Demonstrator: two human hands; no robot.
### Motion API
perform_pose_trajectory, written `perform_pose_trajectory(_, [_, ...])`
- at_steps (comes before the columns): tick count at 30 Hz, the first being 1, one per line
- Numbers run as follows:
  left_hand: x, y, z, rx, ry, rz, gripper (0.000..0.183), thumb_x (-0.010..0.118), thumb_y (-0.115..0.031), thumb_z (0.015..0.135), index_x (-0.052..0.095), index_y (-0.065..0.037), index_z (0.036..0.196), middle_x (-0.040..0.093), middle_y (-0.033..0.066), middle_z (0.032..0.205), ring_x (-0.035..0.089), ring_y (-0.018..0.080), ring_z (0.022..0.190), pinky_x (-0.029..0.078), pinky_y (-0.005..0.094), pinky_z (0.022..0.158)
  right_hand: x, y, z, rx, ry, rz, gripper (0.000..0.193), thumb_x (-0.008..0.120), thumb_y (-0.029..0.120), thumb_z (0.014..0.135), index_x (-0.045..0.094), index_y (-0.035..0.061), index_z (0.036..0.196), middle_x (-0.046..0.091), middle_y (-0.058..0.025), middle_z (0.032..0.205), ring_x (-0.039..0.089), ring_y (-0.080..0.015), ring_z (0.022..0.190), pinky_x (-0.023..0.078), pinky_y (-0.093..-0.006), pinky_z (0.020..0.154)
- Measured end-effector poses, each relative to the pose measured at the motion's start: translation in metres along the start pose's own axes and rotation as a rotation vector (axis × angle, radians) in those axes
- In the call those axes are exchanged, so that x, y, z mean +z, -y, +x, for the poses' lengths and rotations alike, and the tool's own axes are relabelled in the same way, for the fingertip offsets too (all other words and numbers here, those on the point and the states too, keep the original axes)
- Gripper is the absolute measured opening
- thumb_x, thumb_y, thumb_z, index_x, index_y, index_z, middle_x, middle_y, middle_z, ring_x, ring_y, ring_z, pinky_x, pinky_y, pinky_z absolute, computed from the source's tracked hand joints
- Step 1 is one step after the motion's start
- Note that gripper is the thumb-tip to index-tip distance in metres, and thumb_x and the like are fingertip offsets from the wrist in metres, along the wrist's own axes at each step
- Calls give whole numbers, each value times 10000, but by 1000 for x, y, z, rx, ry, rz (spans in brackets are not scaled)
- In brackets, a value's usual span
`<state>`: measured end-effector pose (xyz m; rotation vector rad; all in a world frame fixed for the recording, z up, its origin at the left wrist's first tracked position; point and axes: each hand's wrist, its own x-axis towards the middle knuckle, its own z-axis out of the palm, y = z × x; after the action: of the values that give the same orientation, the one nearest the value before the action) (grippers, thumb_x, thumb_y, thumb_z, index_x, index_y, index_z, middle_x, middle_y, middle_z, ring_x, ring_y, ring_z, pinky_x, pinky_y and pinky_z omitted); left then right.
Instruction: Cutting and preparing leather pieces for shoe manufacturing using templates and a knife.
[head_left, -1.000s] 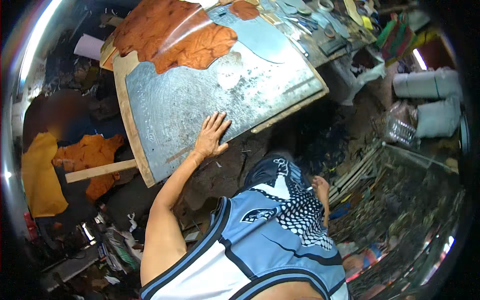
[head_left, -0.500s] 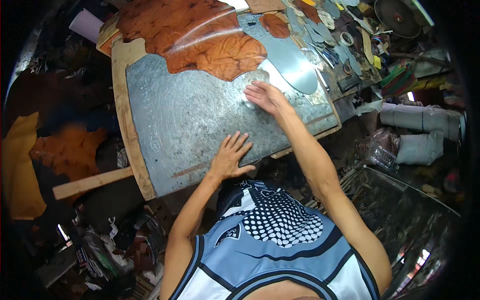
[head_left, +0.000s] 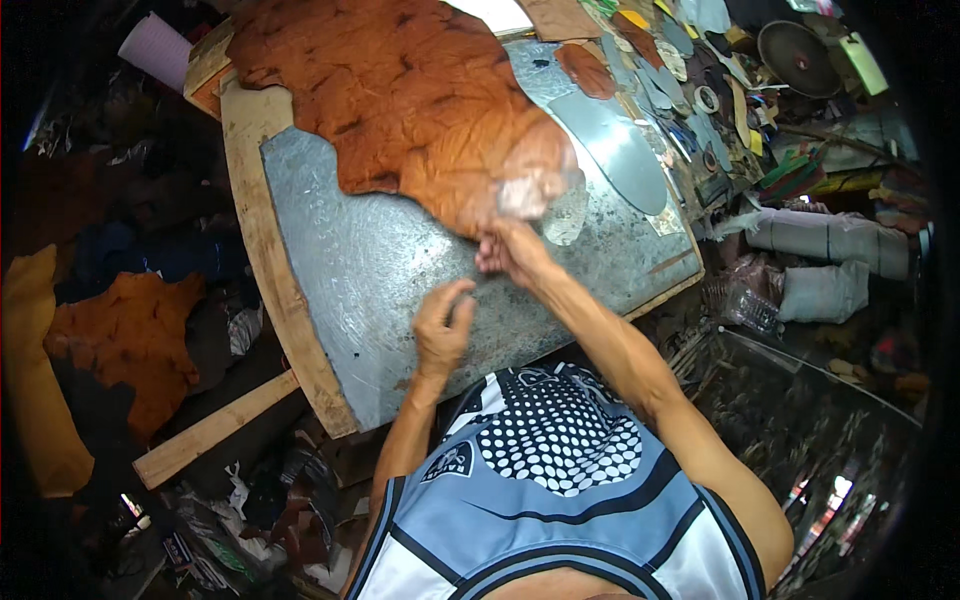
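A large orange-brown leather hide (head_left: 390, 110) with dark streaks lies over the far part of a grey metal-topped table (head_left: 340, 260). At its near edge my right hand (head_left: 515, 252) is closed, pinching the leather, and a blurred pale patch shows where that edge is turned up. My left hand (head_left: 442, 325) hovers over the near part of the metal top, just short of the hide. Its thumb and curved fingers are apart with nothing between them. Right of the hide lie a long, rounded grey flat piece (head_left: 615, 160) and a smaller mottled one (head_left: 567, 220).
Flat cut pieces, a tape roll (head_left: 706, 99) and tools crowd the far right. A wooden strip (head_left: 260, 240) borders the table's left side, and a plank (head_left: 215, 425) juts out below it. More leather (head_left: 125, 330) hangs at left. Wrapped rolls (head_left: 825, 238) lie at right.
My right hand has gone from open over the metal to gripping the hide, whose near edge has come toward me. My left hand has lifted off the table. The view has shifted slightly.
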<state>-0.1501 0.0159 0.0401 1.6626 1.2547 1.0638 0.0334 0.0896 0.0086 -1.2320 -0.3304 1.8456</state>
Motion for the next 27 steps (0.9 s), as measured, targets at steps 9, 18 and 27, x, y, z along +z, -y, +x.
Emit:
perform_pose_trajectory(9, [-59, 56, 81, 82, -96, 413, 296, 563, -170, 949, 635, 17, 1168, 605, 209, 1227, 521, 348, 1221, 406, 412, 1015, -9, -64, -91, 516, 188, -56, 274, 514, 264, 980, 581, 10, 1059, 655, -63, 729, 660, -176, 651, 554, -287, 585])
perform_pose_trajectory(18, [20, 100, 93, 73, 168, 934, 618, 515, -434, 945, 429, -41, 1413, 262, 234, 1531, 175, 427, 1433, 175, 569, 1139, -44, -30, -124, 320, 252, -540, 333, 517, 265, 978, 681, -25, 1001, 695, -96, 876, 620, -127, 789, 495, -251, 737])
perform_pose_trajectory(27, [124, 14, -5, 54, 495, 767, 734, 487, -518, 930, 347, -37, 1466, 203, 188, 1569, 101, 396, 1460, 58, 546, 1176, -123, 47, -76, -489, -318, -1143, 318, 546, 185, 936, 621, -51, 1137, 666, -222, 983, 654, -290, 835, 519, -383, 755])
